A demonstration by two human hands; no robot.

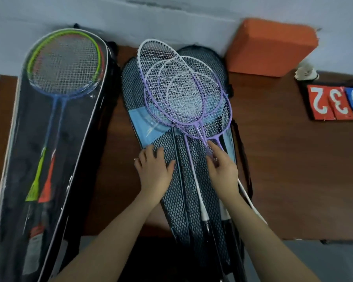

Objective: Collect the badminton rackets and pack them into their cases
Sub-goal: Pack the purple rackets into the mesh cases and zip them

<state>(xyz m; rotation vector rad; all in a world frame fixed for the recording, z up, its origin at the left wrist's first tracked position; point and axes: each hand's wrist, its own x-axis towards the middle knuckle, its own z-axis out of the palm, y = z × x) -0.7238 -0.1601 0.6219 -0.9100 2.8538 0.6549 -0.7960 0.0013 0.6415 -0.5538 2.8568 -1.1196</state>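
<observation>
Three purple-and-white badminton rackets point(183, 96) lie overlapped on two black mesh racket cases point(171, 192) set side by side on a brown wooden table point(293, 159). The rackets run lengthwise, heads toward the wall, handles toward the person. The left hand point(154, 171) rests flat with relaxed fingers on the left mesh case, beside the shafts. The right hand point(222, 169) lies over the racket shafts below the heads, fingers touching them; whether it grips them cannot be told. Farther left, a long black clear-fronted case point(55, 139) holds two rackets.
</observation>
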